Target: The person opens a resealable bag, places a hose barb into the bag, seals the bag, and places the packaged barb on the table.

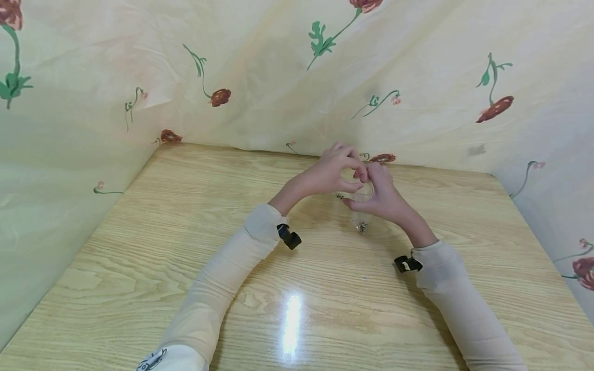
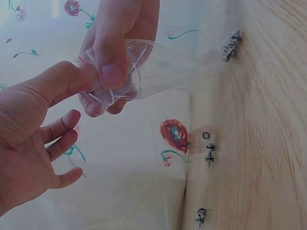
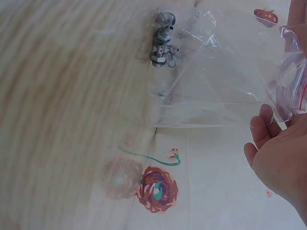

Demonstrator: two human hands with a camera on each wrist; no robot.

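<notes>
A clear zip-lock bag [image 2: 168,72] with a red line at its mouth hangs between both hands, its lower end at the tabletop. Several small metal fittings [image 3: 163,43] are clustered in its bottom. My right hand [image 1: 382,193] grips the bag near the mouth; the left wrist view shows its thumb [image 2: 112,74] pressed over the plastic. My left hand [image 1: 331,172] pinches the mouth's edge, while its other fingers [image 2: 62,143] are spread away from the bag. Where its fingertips meet the plastic is partly hidden.
More small metal fittings [image 2: 209,154] and a small dark ring [image 2: 206,135] lie near the table's back edge. A wooden table [image 1: 185,232] spreads out toward me. Floral cloth [image 1: 278,77] hangs behind it and along both sides.
</notes>
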